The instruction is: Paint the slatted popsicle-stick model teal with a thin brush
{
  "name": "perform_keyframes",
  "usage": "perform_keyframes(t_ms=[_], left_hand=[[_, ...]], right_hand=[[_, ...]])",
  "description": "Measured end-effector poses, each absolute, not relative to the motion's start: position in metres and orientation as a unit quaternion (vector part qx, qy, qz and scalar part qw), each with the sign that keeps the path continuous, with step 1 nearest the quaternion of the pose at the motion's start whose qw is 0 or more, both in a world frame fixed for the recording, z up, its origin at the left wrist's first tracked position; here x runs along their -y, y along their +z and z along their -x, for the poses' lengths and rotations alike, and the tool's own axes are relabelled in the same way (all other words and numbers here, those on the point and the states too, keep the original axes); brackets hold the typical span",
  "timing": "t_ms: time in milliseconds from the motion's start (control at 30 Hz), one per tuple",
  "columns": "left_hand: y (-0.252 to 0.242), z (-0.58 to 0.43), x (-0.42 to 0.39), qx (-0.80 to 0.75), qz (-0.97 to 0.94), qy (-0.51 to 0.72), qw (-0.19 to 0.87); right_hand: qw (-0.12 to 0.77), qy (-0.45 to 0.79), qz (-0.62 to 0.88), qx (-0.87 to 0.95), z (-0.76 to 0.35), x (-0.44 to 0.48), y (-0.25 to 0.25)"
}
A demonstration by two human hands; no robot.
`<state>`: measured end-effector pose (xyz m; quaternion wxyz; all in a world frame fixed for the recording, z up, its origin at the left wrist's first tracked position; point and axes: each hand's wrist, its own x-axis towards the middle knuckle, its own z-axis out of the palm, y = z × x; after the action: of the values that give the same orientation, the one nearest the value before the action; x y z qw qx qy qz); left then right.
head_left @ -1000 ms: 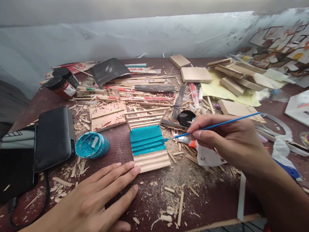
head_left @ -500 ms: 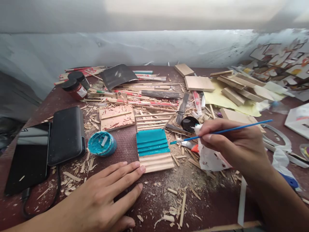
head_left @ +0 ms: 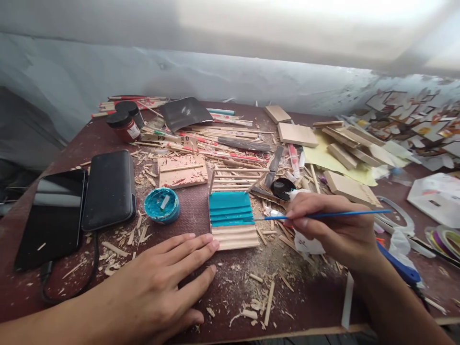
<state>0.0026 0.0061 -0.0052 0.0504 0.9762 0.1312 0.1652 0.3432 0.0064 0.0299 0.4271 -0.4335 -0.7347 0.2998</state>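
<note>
A small wooden piece with ridged steps [head_left: 232, 209] lies on the table; its upper part is turquoise and its lower ridges are bare wood. Behind the ridges it has a rack of thin sticks. My right hand [head_left: 323, 225] pinches a thin blue paintbrush [head_left: 345, 213], its tip touching the right edge of the turquoise part. A stained white tissue [head_left: 308, 243] is tucked under the same hand. Flat on the table, fingers spread, my left hand [head_left: 168, 273] has its fingertips at the piece's lower left edge. An open jar of turquoise paint [head_left: 161, 205] stands to the left.
A black power bank [head_left: 109, 189] and a phone [head_left: 52, 215] lie at the left. Lidded paint jars [head_left: 123, 126], bamboo sticks [head_left: 233, 129] and sandpaper [head_left: 187, 113] are at the back. Wood blocks [head_left: 296, 134] and a tape roll [head_left: 445, 239] lie to the right, shavings all around.
The brush tip has moved left onto the right edge of the turquoise steps, and the brush lies more level. My left hand stays by the piece. The view has tilted slightly.
</note>
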Motion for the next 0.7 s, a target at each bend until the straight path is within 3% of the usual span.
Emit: perform_keyframes(t_ms=[133, 367, 700], left_hand=[[-0.004, -0.004, -0.005, -0.133, -0.977, 0.156, 0.057], [-0.003, -0.003, -0.006, -0.135, -0.977, 0.157, 0.052], [0.0, -0.003, -0.004, -0.134, -0.98, 0.141, 0.045]], right_hand=[[0.408, 0.263, 0.329, 0.81, -0.329, -0.008, 0.026], [0.363, 0.252, 0.337, 0.831, -0.317, -0.009, 0.023], [0.438, 0.238, 0.37, 0.784, -0.329, -0.006, 0.024]])
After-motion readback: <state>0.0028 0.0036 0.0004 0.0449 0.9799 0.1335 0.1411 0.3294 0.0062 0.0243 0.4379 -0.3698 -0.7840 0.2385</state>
